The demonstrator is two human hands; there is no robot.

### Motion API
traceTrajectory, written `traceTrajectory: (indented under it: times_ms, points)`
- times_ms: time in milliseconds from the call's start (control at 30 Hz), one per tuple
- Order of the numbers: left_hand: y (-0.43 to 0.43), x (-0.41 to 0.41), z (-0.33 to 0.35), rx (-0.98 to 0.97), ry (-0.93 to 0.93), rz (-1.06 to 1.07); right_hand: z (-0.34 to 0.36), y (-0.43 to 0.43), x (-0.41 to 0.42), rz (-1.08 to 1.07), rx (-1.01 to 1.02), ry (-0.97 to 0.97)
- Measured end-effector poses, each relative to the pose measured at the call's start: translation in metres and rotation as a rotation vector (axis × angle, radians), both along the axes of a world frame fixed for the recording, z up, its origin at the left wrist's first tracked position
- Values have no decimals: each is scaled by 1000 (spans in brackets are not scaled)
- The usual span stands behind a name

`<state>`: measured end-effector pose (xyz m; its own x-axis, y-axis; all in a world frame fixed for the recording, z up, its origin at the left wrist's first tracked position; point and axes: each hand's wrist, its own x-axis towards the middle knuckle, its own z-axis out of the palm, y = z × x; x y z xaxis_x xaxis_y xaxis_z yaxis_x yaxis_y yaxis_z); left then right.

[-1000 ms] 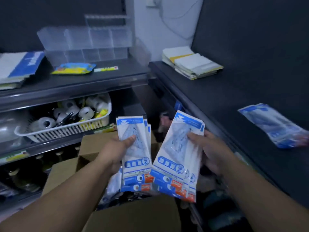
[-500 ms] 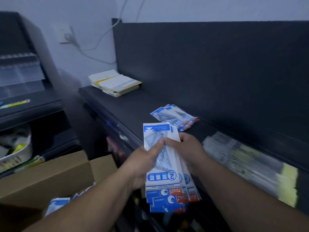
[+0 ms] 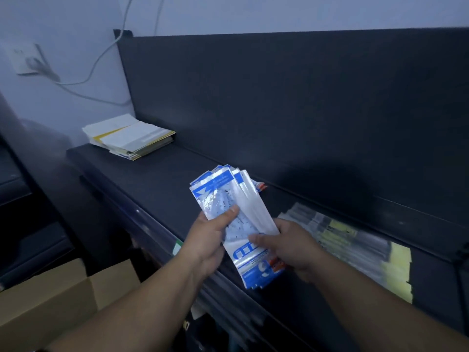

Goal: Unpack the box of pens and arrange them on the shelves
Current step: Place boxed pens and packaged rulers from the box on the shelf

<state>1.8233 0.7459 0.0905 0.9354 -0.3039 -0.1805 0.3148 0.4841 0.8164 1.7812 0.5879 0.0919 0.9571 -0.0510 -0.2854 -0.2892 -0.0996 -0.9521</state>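
I hold one stack of blue-and-white plastic stationery packets (image 3: 228, 199) in both hands above the dark shelf (image 3: 157, 179). My left hand (image 3: 210, 237) grips the stack's left side with the thumb across the front. My right hand (image 3: 291, 247) holds its lower right part, thumb on the front. Behind the stack's top, the red-and-blue ends of other packets (image 3: 260, 186) lie on the shelf. The open cardboard box (image 3: 50, 301) stands at the lower left.
A pile of white and yellow booklets (image 3: 129, 138) lies at the shelf's far left end. Clear packets with yellow ends (image 3: 355, 247) lie on the shelf to the right of my hands. A dark back panel (image 3: 304, 110) rises behind the shelf.
The two separate stacks, one in each hand over the box, were joined into one. Both hands carried it up and right to the dark shelf, close to the packets lying there.
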Motion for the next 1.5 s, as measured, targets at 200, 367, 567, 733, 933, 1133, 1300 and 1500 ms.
traceTrajectory:
  times_ms: [200,367,567,733,933,1133,1300,1500]
  points:
    - [36,65,8,107,-147,7,11,-8,37,-30,-388,-117]
    - [69,100,-1,563,-334,-122,15,-4,66,18,-647,-184]
    - [68,117,-16,822,-448,1,9,9,91,-50,-714,-197]
    - [64,118,-38,640,-256,-1,-3,16,88,-25,-679,-201]
    - [45,122,-27,418,-50,105,-7,23,88,-42,-656,-234]
    - [45,123,-38,747,-148,150,-14,24,77,-43,-735,-213]
    - [55,143,-35,855,-204,180,-12,40,89,-27,-553,-138]
    - [55,202,-11,968,-270,195,-3,56,131,-130,-300,-77]
